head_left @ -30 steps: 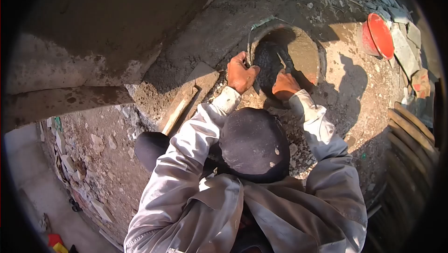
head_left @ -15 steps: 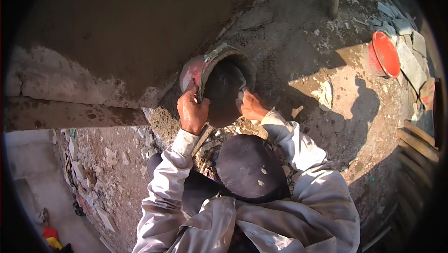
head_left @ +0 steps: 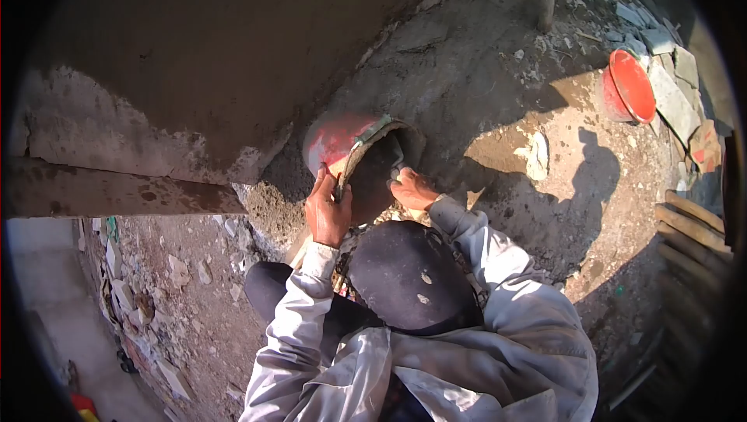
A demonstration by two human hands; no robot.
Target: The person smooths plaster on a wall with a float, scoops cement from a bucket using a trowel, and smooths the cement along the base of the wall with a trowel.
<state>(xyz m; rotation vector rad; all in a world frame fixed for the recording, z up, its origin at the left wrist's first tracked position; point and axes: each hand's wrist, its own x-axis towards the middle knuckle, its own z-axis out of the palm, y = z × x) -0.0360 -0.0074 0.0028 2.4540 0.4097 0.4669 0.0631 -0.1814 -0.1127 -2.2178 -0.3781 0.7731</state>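
A mud-caked red bucket is tipped on its side in front of my knees, its mouth facing toward me and to the right. My left hand is closed on the near left part of its rim. Inside the mouth, my right hand grips what looks like a trowel; only its bent metal neck shows, and the blade is lost in the bucket's shadow. How much the bucket contains is too dark to tell.
A wet, dark plastered wall rises at the upper left, above a ledge. Another red bucket stands at the right near broken slabs. Wooden slats lie at the right edge. Rubble covers the ground at left.
The bucket has tipped further and sits slightly lower, showing more of its red outer side. Both hands have moved down a little with it, and the view has shifted slightly.
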